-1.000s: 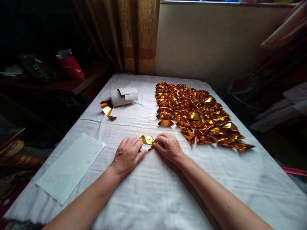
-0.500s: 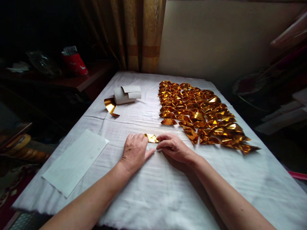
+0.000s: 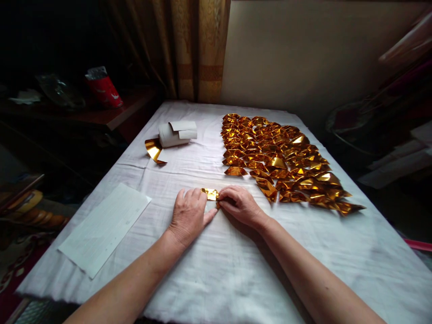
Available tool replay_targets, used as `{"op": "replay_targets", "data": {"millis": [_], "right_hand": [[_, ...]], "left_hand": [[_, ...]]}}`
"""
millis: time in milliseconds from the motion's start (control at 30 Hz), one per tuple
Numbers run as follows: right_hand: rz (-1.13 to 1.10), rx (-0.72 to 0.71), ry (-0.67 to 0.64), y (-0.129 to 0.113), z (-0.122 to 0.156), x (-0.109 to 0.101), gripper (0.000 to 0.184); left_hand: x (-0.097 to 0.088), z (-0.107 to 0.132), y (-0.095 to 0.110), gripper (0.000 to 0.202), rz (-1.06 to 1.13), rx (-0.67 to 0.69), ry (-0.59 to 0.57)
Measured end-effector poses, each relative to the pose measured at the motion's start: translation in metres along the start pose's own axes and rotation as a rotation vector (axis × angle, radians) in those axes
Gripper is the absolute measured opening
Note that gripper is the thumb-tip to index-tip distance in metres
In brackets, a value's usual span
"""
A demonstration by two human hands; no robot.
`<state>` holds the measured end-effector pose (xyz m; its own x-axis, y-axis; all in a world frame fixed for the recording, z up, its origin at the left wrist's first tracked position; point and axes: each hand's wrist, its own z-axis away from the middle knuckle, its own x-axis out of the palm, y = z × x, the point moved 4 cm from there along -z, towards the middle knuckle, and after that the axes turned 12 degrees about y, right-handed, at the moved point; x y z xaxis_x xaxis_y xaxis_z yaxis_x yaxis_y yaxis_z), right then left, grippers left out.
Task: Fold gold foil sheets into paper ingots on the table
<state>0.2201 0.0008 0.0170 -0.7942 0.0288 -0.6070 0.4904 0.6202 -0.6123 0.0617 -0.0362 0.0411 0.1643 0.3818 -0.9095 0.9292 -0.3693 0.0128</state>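
Between my hands lies a small piece of gold foil paper [image 3: 211, 194], shiny gold on its far part and pale nearer me. My left hand [image 3: 189, 213] presses down over its left end, fingers close together and thumb along the near side. My right hand [image 3: 239, 204] pinches its right end between thumb and fingers, with a bit of gold showing at the fingertips. Both ends of the foil are hidden under my fingers. Beyond my right hand sit rows of folded gold foil ingots [image 3: 278, 157].
A roll of white-backed sheets [image 3: 178, 133] rests at the back left, a curled gold foil strip [image 3: 154, 150] beside it. A pale paper sheet [image 3: 104, 229] lies left on the white cloth [image 3: 202, 279]. A dark side table [image 3: 118, 110] carries a red container [image 3: 104, 87].
My right hand has shifted slightly left, and its fingers have folded the foil's right edge, where gold now shows below. My left hand stays in place.
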Motion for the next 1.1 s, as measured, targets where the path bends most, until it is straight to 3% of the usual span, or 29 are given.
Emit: {"op": "replay_targets", "data": {"millis": [233, 400, 833, 1100], "right_hand": [[0.117, 0.001, 0.039, -0.0007, 0.0042, 0.0043, 0.005], [0.102, 0.008, 0.048, -0.0036, 0.0045, 0.0027, 0.003], [0.087, 0.012, 0.057, -0.0005, 0.006, 0.0051, 0.008], [0.072, 0.02, 0.092, 0.0032, 0.0095, 0.0039, 0.014]], "left_hand": [[0.0025, 0.0005, 0.0006, 0.036, 0.002, -0.017, 0.023], [0.0033, -0.0038, 0.0044, 0.036, -0.056, -0.033, -0.022], [0.004, -0.003, 0.0045, 0.031, -0.056, -0.046, 0.022], [0.0069, -0.0023, 0.0041, 0.034, -0.041, -0.068, -0.021]]}}
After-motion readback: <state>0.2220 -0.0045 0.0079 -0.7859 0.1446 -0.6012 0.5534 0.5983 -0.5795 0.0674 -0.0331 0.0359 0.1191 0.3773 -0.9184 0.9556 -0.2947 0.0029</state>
